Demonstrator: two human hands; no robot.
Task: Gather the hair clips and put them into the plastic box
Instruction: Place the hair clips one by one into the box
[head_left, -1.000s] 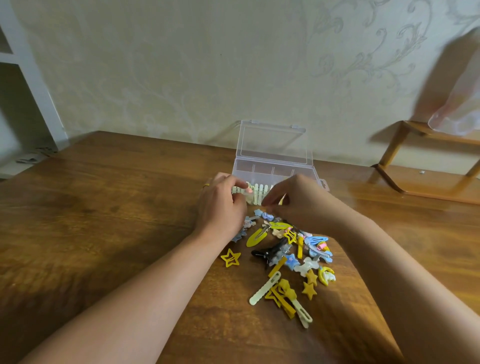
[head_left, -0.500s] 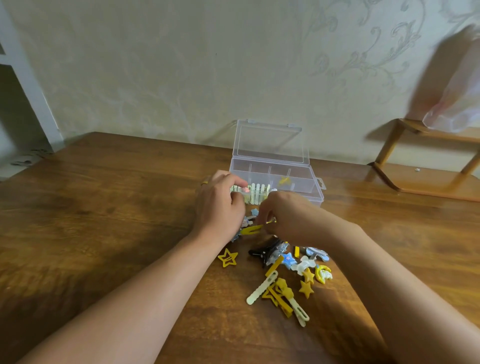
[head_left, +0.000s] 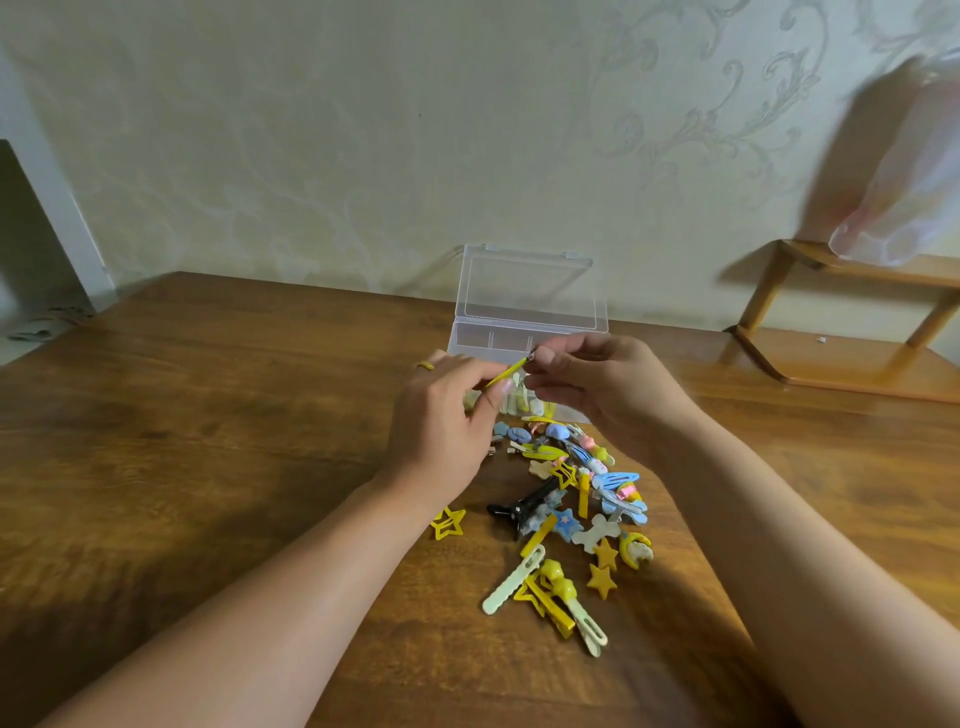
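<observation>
A clear plastic box (head_left: 530, 340) stands open on the wooden table (head_left: 208, 415), lid upright against the wall, with pale clips in its front compartments. A thin yellow hair clip (head_left: 506, 373) is held above the box's front edge: my left hand (head_left: 441, 431) pinches its lower end and my right hand (head_left: 602, 389) pinches its upper end. Below the hands lies a pile of several hair clips (head_left: 571, 499), yellow, blue, white and one black claw clip (head_left: 522, 506). A yellow star clip (head_left: 448, 522) lies apart at the pile's left.
A small wooden rack (head_left: 841, 332) stands at the table's right back, with a translucent plastic bag (head_left: 904, 208) on it. The wall runs right behind the box. A white shelf edge (head_left: 47, 208) is at the far left.
My right hand picked a yellow clip out of the pile and rose toward the box. My left hand lifted from the box's front clips and now pinches the same clip's other end.
</observation>
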